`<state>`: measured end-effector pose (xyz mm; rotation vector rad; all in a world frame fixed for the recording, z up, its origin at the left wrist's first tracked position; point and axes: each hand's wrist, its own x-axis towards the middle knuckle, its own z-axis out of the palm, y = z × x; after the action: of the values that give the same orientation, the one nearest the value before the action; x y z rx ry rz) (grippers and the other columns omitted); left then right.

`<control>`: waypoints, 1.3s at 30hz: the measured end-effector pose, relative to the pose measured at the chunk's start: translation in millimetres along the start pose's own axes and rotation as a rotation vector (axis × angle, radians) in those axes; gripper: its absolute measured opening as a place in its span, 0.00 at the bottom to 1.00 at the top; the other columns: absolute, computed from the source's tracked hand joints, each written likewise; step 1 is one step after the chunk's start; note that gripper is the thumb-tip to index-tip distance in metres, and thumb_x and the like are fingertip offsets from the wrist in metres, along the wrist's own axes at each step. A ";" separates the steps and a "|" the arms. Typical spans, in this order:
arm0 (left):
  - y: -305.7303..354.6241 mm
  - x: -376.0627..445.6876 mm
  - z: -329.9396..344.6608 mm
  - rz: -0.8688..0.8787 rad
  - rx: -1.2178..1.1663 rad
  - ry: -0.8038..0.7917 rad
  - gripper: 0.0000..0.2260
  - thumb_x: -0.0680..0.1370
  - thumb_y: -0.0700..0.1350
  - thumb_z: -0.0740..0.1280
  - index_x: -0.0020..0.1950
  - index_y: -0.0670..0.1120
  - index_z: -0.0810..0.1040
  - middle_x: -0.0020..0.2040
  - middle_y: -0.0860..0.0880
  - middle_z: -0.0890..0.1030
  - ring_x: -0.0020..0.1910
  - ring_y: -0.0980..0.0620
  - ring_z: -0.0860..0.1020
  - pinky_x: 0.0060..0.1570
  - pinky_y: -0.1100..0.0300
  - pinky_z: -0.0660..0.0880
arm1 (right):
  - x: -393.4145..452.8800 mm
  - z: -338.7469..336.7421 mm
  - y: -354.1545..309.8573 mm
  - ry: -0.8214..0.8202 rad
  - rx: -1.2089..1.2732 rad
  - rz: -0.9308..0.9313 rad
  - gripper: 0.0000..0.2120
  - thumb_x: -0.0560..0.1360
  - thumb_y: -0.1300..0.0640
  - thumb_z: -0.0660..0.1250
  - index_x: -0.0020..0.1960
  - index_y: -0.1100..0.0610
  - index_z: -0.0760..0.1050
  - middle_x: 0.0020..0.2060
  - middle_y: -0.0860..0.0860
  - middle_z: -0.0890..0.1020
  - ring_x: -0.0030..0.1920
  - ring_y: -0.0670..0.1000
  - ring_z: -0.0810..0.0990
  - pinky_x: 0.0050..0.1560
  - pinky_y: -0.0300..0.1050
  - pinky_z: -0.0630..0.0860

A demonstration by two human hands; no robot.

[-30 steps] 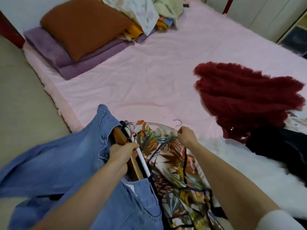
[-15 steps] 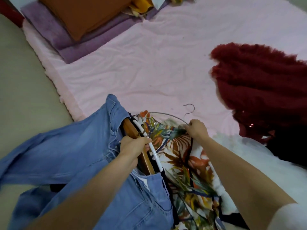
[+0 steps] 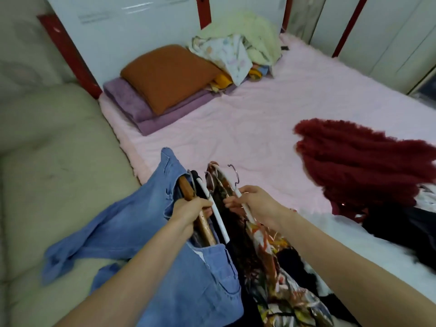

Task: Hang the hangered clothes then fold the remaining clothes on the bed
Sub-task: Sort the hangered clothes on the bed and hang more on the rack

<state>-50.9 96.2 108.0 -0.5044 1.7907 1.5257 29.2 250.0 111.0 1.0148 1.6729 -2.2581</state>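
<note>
We are clamping our left hand (image 3: 188, 208) round the wooden hanger (image 3: 188, 193) and pinching the floral garment's hanger (image 3: 238, 192) in our right hand (image 3: 254, 204), bunching hooks for hanging.

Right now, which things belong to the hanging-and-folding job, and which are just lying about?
Job: left hand gripping wooden hanger with jeans; right hand gripping white hanger with floral garment; red fluffy garment.
Lying about: orange pillow, purple blanket.
</note>
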 end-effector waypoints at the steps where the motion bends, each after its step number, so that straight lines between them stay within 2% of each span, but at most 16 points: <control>1: 4.1 -7.8 -5.3 0.015 -0.004 -0.011 0.06 0.72 0.32 0.71 0.47 0.36 0.77 0.36 0.41 0.80 0.33 0.48 0.80 0.36 0.59 0.80 | -12.3 14.6 -2.2 -0.020 0.043 -0.005 0.07 0.76 0.73 0.60 0.46 0.63 0.69 0.45 0.63 0.82 0.41 0.56 0.82 0.47 0.47 0.81; 2: 8.9 -21.6 -18.4 0.037 -0.006 -0.024 0.07 0.72 0.32 0.71 0.48 0.35 0.77 0.36 0.41 0.80 0.33 0.48 0.80 0.35 0.60 0.80 | -30.4 34.4 -6.0 -0.034 0.039 -0.021 0.08 0.76 0.73 0.60 0.46 0.62 0.68 0.46 0.63 0.82 0.41 0.56 0.82 0.45 0.46 0.81; 4: 15.6 -41.4 -37.3 0.066 0.004 -0.042 0.09 0.71 0.33 0.71 0.49 0.34 0.78 0.37 0.40 0.81 0.33 0.47 0.81 0.38 0.57 0.80 | -56.0 63.2 -9.2 -0.040 -0.027 -0.042 0.08 0.78 0.72 0.59 0.45 0.61 0.68 0.47 0.62 0.81 0.35 0.51 0.82 0.34 0.42 0.79; 6: 18.4 -63.0 -61.3 0.091 0.039 -0.051 0.09 0.70 0.35 0.72 0.48 0.35 0.79 0.36 0.40 0.81 0.33 0.45 0.80 0.42 0.52 0.80 | -80.0 89.8 -9.3 -0.012 -0.103 -0.060 0.07 0.78 0.72 0.58 0.47 0.61 0.68 0.40 0.59 0.80 0.27 0.45 0.80 0.25 0.36 0.73; 8: 19.7 -83.1 -84.3 0.109 0.056 -0.068 0.08 0.69 0.35 0.71 0.47 0.35 0.79 0.34 0.40 0.80 0.31 0.45 0.79 0.41 0.50 0.80 | -100.2 113.5 -6.4 -0.010 -0.101 -0.060 0.07 0.77 0.72 0.59 0.49 0.61 0.69 0.38 0.58 0.79 0.28 0.48 0.81 0.26 0.38 0.75; 10: 19.9 -98.5 -102.0 0.124 0.070 -0.109 0.06 0.70 0.35 0.70 0.46 0.35 0.79 0.33 0.40 0.80 0.28 0.48 0.78 0.37 0.55 0.79 | -115.0 132.2 -1.5 -0.016 -0.115 -0.079 0.07 0.76 0.71 0.63 0.50 0.61 0.70 0.40 0.60 0.79 0.31 0.51 0.81 0.28 0.39 0.76; 13: 18.0 -122.6 -130.8 0.148 0.111 -0.166 0.03 0.72 0.35 0.69 0.44 0.35 0.79 0.36 0.40 0.81 0.29 0.50 0.78 0.31 0.61 0.76 | -138.1 158.9 6.8 0.037 -0.203 -0.139 0.10 0.73 0.72 0.67 0.50 0.62 0.71 0.38 0.60 0.81 0.28 0.48 0.79 0.26 0.34 0.72; 16: 12.7 -145.5 -157.0 0.171 0.124 -0.181 0.08 0.76 0.36 0.68 0.52 0.33 0.77 0.40 0.39 0.82 0.31 0.51 0.80 0.25 0.65 0.74 | -158.4 174.0 12.7 0.082 -0.189 -0.156 0.06 0.73 0.73 0.67 0.47 0.65 0.74 0.28 0.55 0.80 0.25 0.49 0.78 0.27 0.38 0.76; 19: 4.4 -165.6 -183.2 0.233 0.132 -0.167 0.13 0.77 0.38 0.67 0.59 0.33 0.73 0.39 0.41 0.80 0.31 0.51 0.78 0.26 0.64 0.74 | -188.8 177.8 15.6 0.146 -0.125 -0.194 0.03 0.76 0.70 0.65 0.44 0.68 0.75 0.31 0.58 0.80 0.26 0.50 0.78 0.30 0.39 0.79; 22: -1.8 -187.4 -199.6 0.256 0.160 -0.229 0.16 0.77 0.40 0.68 0.62 0.33 0.71 0.38 0.43 0.78 0.32 0.50 0.78 0.29 0.61 0.75 | -232.5 172.2 17.2 0.196 -0.100 -0.251 0.05 0.79 0.67 0.62 0.46 0.68 0.74 0.34 0.59 0.79 0.30 0.53 0.79 0.30 0.39 0.80; 24: -3.1 -203.8 -202.7 0.264 0.186 -0.298 0.14 0.77 0.41 0.68 0.58 0.36 0.70 0.37 0.44 0.75 0.33 0.50 0.79 0.29 0.61 0.75 | -264.2 162.4 17.4 0.226 -0.116 -0.302 0.05 0.81 0.66 0.59 0.49 0.68 0.72 0.35 0.60 0.80 0.28 0.52 0.79 0.27 0.39 0.78; 27: -12.0 -237.4 -195.7 0.297 0.246 -0.392 0.13 0.78 0.43 0.69 0.54 0.38 0.68 0.35 0.44 0.71 0.33 0.49 0.78 0.31 0.59 0.75 | -329.3 138.1 20.2 0.360 -0.110 -0.401 0.06 0.81 0.64 0.58 0.49 0.65 0.71 0.39 0.60 0.83 0.24 0.50 0.76 0.24 0.39 0.73; 31: -31.7 -285.0 -168.4 0.368 0.388 -0.443 0.13 0.78 0.47 0.68 0.50 0.39 0.69 0.33 0.44 0.72 0.30 0.49 0.73 0.33 0.56 0.72 | -414.7 95.6 33.6 0.533 -0.005 -0.511 0.05 0.81 0.64 0.57 0.49 0.64 0.70 0.44 0.63 0.84 0.25 0.51 0.75 0.23 0.40 0.69; 34: -53.9 -333.8 -134.6 0.411 0.458 -0.504 0.14 0.78 0.48 0.68 0.41 0.40 0.70 0.26 0.46 0.71 0.28 0.48 0.70 0.35 0.55 0.71 | -477.3 66.9 67.2 0.724 0.016 -0.545 0.07 0.79 0.65 0.59 0.43 0.63 0.72 0.38 0.64 0.81 0.26 0.53 0.74 0.26 0.41 0.71; 37: -85.3 -382.8 -99.1 0.441 0.551 -0.607 0.14 0.78 0.48 0.67 0.38 0.42 0.69 0.30 0.45 0.70 0.28 0.48 0.70 0.32 0.56 0.70 | -537.2 39.6 109.7 0.873 0.080 -0.563 0.08 0.79 0.67 0.58 0.42 0.64 0.72 0.31 0.59 0.78 0.22 0.50 0.73 0.23 0.41 0.71; 39: -112.4 -412.8 -78.3 0.454 0.613 -0.679 0.14 0.77 0.50 0.67 0.39 0.41 0.71 0.32 0.44 0.71 0.29 0.47 0.70 0.36 0.55 0.71 | -579.1 23.3 137.0 0.950 0.115 -0.560 0.08 0.80 0.66 0.58 0.43 0.64 0.71 0.30 0.58 0.76 0.21 0.49 0.72 0.22 0.40 0.70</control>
<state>280.9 -67.7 336.4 0.6818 1.7298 1.1135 526.4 27.3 351.4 2.1035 2.4284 -2.3429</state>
